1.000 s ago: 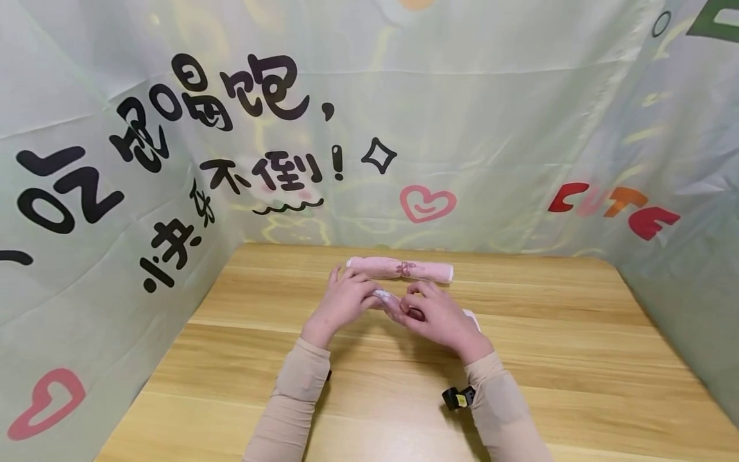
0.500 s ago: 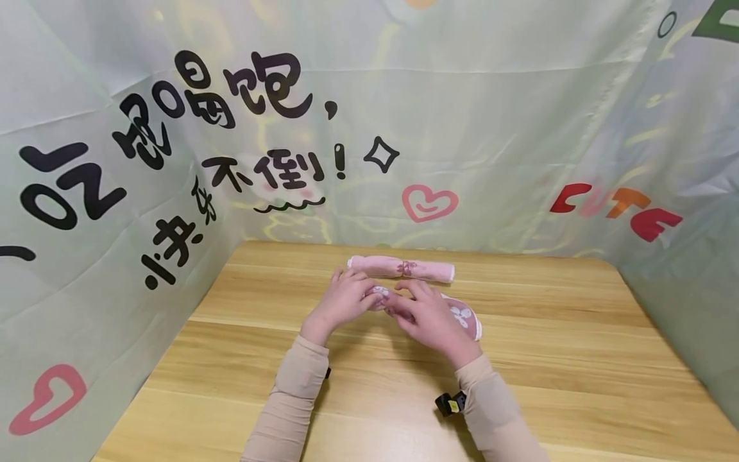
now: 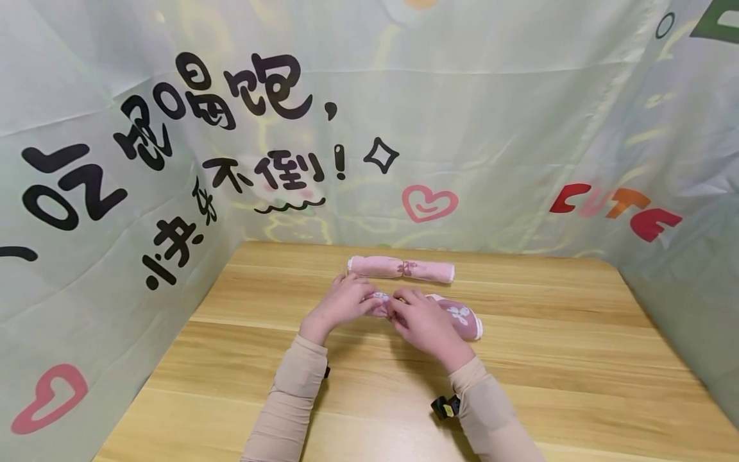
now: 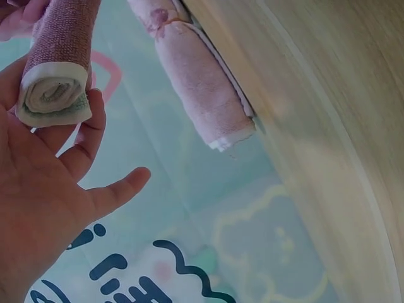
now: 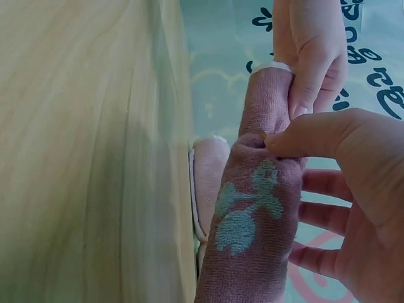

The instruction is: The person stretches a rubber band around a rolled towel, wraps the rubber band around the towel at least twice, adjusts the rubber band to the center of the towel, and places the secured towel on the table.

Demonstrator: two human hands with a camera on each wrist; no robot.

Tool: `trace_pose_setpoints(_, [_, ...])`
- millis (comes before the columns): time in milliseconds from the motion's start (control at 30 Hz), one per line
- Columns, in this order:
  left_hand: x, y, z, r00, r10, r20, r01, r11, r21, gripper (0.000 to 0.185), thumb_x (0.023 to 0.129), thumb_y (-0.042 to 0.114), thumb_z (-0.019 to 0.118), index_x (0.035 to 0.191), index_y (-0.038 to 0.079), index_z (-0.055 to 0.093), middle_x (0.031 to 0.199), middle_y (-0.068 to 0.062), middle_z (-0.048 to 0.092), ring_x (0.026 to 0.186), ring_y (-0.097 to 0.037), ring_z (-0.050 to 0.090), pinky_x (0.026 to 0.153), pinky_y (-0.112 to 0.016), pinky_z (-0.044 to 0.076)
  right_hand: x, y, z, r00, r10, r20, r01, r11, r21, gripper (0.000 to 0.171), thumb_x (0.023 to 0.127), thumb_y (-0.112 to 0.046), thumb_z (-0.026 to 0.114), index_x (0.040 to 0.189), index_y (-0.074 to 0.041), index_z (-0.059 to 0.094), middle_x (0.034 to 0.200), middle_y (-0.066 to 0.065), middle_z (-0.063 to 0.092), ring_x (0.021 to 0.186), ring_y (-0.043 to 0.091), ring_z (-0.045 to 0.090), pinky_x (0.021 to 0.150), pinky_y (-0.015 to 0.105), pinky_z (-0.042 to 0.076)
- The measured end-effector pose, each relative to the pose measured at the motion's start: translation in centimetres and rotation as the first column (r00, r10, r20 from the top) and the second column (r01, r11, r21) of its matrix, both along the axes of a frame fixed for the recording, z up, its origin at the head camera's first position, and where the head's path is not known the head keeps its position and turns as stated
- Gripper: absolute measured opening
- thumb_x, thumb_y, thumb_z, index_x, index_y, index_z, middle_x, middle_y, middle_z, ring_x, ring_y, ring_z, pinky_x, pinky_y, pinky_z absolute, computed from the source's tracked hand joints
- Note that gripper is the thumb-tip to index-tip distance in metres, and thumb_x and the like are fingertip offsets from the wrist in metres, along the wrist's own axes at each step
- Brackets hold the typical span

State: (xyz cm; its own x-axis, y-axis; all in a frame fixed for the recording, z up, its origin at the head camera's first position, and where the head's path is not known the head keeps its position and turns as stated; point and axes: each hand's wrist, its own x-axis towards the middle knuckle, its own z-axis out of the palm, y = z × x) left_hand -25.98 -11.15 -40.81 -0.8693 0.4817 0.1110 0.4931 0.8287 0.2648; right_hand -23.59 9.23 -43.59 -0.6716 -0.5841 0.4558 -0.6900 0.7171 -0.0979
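A mauve towel with a pale flower motif and white edging is rolled into a tube. My left hand holds it near its left end, where the left wrist view shows the coiled white-edged layers of the towel. My right hand grips the roll about its middle. In the right wrist view the right thumb presses on top, where the towel is drawn in, and a small orange-brown bit shows at the thumb tip. The other right fingers lie along the far side.
Behind the hands lies a second, light pink rolled towel, cinched at its middle by a thin band. The wooden table meets a printed cloth backdrop at the back and sides. A small black device sits at the right wrist.
My right hand has shifted left and slightly down along the mauve towel, so its flowered right end now shows. The left hand has hardly moved. The pink towel stays put.
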Motion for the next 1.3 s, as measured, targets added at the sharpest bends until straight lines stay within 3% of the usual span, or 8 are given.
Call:
trace_pose_setpoints(267, [0.0, 0.0, -0.1, 1.0, -0.009, 0.009, 0.009, 1.0, -0.004, 0.028, 0.098, 0.036, 0.055, 0.105, 0.015, 0.071, 0.117, -0.001, 0.069, 0.125, -0.026, 0.051, 0.112, -0.062, 0.028, 0.1, -0.1, -0.1, 0.999, -0.006, 0.038, 0.006, 1.0, 0.01, 0.015, 0.081, -0.019, 0.076, 0.088, -0.019, 0.063, 0.109, 0.003, 0.064, 0.098, 0.025, 0.061, 0.077, 0.043, 0.055])
trace_pose_setpoints(467, [0.0, -0.2, -0.1, 1.0, -0.02, 0.01, 0.02, 1.0, 0.009, 0.027, 0.098, 0.036, 0.056, 0.102, 0.015, 0.072, 0.114, -0.001, 0.07, 0.122, -0.025, 0.053, 0.112, -0.061, 0.028, -0.1, 0.2, -0.1, 0.994, -0.008, 0.105, 0.008, 1.0, 0.0, 0.019, 0.083, -0.022, 0.076, 0.1, -0.018, 0.069, 0.111, 0.005, 0.065, 0.103, 0.027, 0.06, 0.084, 0.044, 0.055])
trace_pose_setpoints(633, [0.0, -0.4, 0.1, 0.999, -0.035, 0.026, 0.034, 0.999, 0.04, 0.024, 0.097, 0.035, 0.057, 0.098, 0.015, 0.072, 0.112, -0.001, 0.07, 0.119, -0.025, 0.054, 0.11, -0.06, 0.029, -0.3, 0.7, 0.0, 0.991, 0.016, 0.135, -0.012, 0.999, -0.032, 0.01, 0.084, -0.022, 0.076, 0.086, -0.016, 0.068, 0.107, 0.005, 0.066, 0.1, 0.026, 0.06, 0.085, 0.042, 0.053])
trace_pose_setpoints(700, [0.0, -0.5, 0.2, 0.999, -0.039, 0.034, 0.037, 0.998, 0.052, 0.023, 0.097, 0.035, 0.058, 0.095, 0.016, 0.071, 0.112, -0.001, 0.07, 0.119, -0.025, 0.054, 0.111, -0.06, 0.029, -0.4, 0.8, 0.0, 0.991, 0.021, 0.132, -0.018, 0.999, -0.027, 0.016, 0.084, -0.022, 0.075, 0.077, -0.018, 0.062, 0.104, 0.004, 0.065, 0.097, 0.025, 0.059, 0.083, 0.041, 0.052])
trace_pose_setpoints(833, [0.0, -0.5, 0.2, 0.999, -0.032, 0.044, 0.029, 0.998, 0.061, 0.025, 0.097, 0.035, 0.057, 0.091, 0.016, 0.071, 0.11, -0.001, 0.071, 0.119, -0.025, 0.054, 0.112, -0.059, 0.028, -0.4, 1.0, 0.1, 0.99, 0.005, 0.141, -0.008, 1.0, 0.017, 0.02, 0.082, -0.022, 0.077, 0.08, -0.02, 0.058, 0.1, 0.0, 0.062, 0.094, 0.023, 0.057, 0.075, 0.041, 0.05])
trace_pose_setpoints(1033, [-0.1, -0.1, 0.1, 1.0, -0.004, 0.022, 0.002, 0.998, 0.059, 0.03, 0.098, 0.04, 0.055, 0.079, 0.018, 0.063, 0.082, 0.001, 0.066, 0.111, -0.024, 0.055, 0.108, -0.059, 0.031, -0.5, 1.4, -0.2, 0.988, -0.034, 0.151, 0.031, 0.999, 0.021, 0.027, 0.079, -0.017, 0.078, 0.081, -0.021, 0.051, 0.089, -0.007, 0.056, 0.088, 0.018, 0.054, 0.075, 0.041, 0.046])
trace_pose_setpoints(1100, [0.0, 0.2, 0.1, 1.0, 0.008, 0.003, -0.008, 0.998, 0.063, 0.028, 0.097, 0.042, 0.057, 0.085, 0.018, 0.065, 0.086, 0.0, 0.067, 0.114, -0.025, 0.055, 0.107, -0.061, 0.032, -0.6, 1.6, -0.3, 0.987, -0.047, 0.153, 0.047, 0.999, 0.008, 0.026, 0.08, -0.015, 0.077, 0.081, -0.021, 0.051, 0.087, -0.007, 0.056, 0.088, 0.018, 0.055, 0.076, 0.043, 0.047])
trace_pose_setpoints(1300, [0.3, 1.0, 0.0, 0.992, 0.0, -0.124, 0.006, 0.999, 0.052, 0.042, 0.088, 0.045, 0.069, 0.123, 0.023, 0.064, 0.134, -0.002, 0.061, 0.132, -0.031, 0.048, 0.112, -0.066, 0.025, -0.9, 2.4, -0.1, 0.979, -0.095, 0.183, 0.098, 0.995, -0.007, 0.023, 0.08, -0.016, 0.076, 0.091, -0.021, 0.056, 0.095, -0.002, 0.062, 0.097, 0.023, 0.06, 0.085, 0.05, 0.049])
